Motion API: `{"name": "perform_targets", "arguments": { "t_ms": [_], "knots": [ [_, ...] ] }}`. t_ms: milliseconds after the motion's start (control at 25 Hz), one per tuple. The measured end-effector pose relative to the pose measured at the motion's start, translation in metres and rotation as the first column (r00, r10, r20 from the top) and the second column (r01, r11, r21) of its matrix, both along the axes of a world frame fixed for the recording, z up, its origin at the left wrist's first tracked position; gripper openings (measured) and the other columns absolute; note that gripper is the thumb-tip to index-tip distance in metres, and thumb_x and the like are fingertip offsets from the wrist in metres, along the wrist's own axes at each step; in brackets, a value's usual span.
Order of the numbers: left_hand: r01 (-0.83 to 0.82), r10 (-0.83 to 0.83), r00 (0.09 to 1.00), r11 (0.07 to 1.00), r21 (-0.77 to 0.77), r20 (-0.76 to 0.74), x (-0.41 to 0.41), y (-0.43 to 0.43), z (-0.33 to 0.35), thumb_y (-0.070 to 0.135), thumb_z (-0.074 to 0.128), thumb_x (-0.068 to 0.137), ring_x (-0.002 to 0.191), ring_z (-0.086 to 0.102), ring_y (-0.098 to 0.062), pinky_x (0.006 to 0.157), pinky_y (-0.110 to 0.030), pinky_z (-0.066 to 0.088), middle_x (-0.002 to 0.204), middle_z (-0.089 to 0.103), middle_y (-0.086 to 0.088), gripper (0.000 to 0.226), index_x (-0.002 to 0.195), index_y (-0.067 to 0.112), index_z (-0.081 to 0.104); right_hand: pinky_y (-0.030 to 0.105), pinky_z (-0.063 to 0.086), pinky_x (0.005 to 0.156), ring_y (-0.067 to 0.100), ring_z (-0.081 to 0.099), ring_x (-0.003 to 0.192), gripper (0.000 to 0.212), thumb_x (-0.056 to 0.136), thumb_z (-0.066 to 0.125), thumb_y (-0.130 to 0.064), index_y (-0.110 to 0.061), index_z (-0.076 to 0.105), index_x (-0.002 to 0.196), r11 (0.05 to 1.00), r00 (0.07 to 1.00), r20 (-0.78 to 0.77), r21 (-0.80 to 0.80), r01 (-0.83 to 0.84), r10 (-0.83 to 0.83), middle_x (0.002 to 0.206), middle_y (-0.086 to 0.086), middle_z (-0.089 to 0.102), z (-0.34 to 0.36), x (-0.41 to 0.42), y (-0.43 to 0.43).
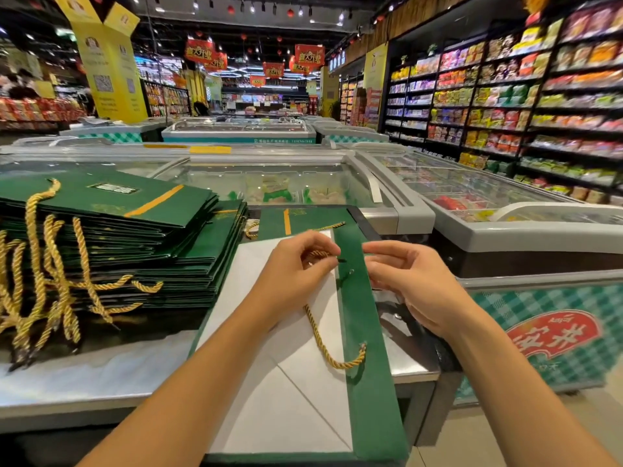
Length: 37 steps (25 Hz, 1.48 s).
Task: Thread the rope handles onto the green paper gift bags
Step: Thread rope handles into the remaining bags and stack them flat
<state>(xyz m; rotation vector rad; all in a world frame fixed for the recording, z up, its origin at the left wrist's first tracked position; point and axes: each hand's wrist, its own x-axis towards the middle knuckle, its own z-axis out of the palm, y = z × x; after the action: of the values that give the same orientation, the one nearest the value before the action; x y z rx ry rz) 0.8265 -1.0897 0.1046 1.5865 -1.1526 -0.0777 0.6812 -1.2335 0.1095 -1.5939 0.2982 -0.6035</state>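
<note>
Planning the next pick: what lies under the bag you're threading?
Another green bag appears to stick out from under the far end of the open bag, on a grey counter. How many more lie beneath is covered.

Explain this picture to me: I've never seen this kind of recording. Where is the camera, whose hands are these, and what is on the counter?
There is no machine here: a person works with bare hands, and the one picture comes from a wide-angle camera worn on their head, looking forward and down. The place is a supermarket, with freezer chests ahead. On the steel counter lies a green paper gift bag, its white inside and green top band facing up. A gold rope handle passes through the nearer hole. The left hand pinches the rope's free end by the farther hole. The right hand sits at the band's edge; whether it pinches it is unclear. To the left stands a stack of green bags with rope handles.
</note>
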Motion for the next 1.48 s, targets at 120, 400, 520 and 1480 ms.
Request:
{"name": "perform_targets", "arguments": {
  "t_ms": [120, 400, 520, 1480],
  "knots": [
    [0.025, -0.025, 0.999, 1.000, -0.003, 0.020, -0.003, 0.001, 0.000, 0.004, 0.069, 0.091, 0.073, 0.064, -0.007, 0.071, -0.020, 0.051, 0.084, 0.072, 0.004, 0.013, 0.094, 0.016, 0.075, 0.041, 0.060, 0.091, 0.033, 0.073, 0.104, 0.046, 0.079, 0.076, -0.008, -0.003, 0.065, 0.123, 0.999, 0.999, 0.041, -0.028, -0.034, 0.035, 0.107, 0.019, 0.075, -0.001, -0.002, -0.002],
    [0.024, -0.021, 0.998, 0.999, -0.033, 0.062, -0.005, 0.002, 0.002, 0.002, 0.068, 0.091, 0.067, 0.061, -0.003, 0.066, -0.016, 0.047, 0.082, 0.069, 0.006, 0.016, 0.091, 0.015, 0.077, 0.049, 0.060, 0.090, 0.034, 0.072, 0.103, 0.038, 0.092, 0.069, -0.004, -0.012, 0.063, 0.129, 0.985, 0.997, 0.057, -0.167, -0.039, 0.049, 0.107, 0.016, 0.075, -0.002, -0.004, 0.000],
    [0.054, -0.052, 0.995, 0.998, -0.021, 0.085, -0.009, 0.004, 0.002, 0.003, 0.069, 0.091, 0.074, 0.065, -0.006, 0.068, -0.017, 0.049, 0.086, 0.071, 0.006, 0.015, 0.093, 0.015, 0.078, 0.049, 0.060, 0.088, 0.032, 0.073, 0.100, 0.036, 0.093, 0.070, -0.007, -0.015, 0.063, 0.128, 0.979, 0.997, 0.064, -0.200, -0.033, 0.047, 0.104, 0.014, 0.076, -0.002, -0.004, 0.001],
    [0.075, -0.116, 0.960, 0.984, 0.161, 0.257, -0.014, 0.003, 0.004, 0.006, 0.064, 0.096, 0.085, 0.059, -0.005, 0.073, -0.009, 0.044, 0.093, 0.062, 0.011, 0.020, 0.103, 0.025, 0.061, 0.047, 0.060, 0.086, 0.025, 0.075, 0.087, 0.012, 0.095, 0.071, -0.015, -0.019, 0.077, 0.105, 0.890, 0.991, -0.127, -0.456, -0.011, -0.053, 0.093, 0.004, 0.077, -0.007, 0.002, 0.004]
  ]
}}
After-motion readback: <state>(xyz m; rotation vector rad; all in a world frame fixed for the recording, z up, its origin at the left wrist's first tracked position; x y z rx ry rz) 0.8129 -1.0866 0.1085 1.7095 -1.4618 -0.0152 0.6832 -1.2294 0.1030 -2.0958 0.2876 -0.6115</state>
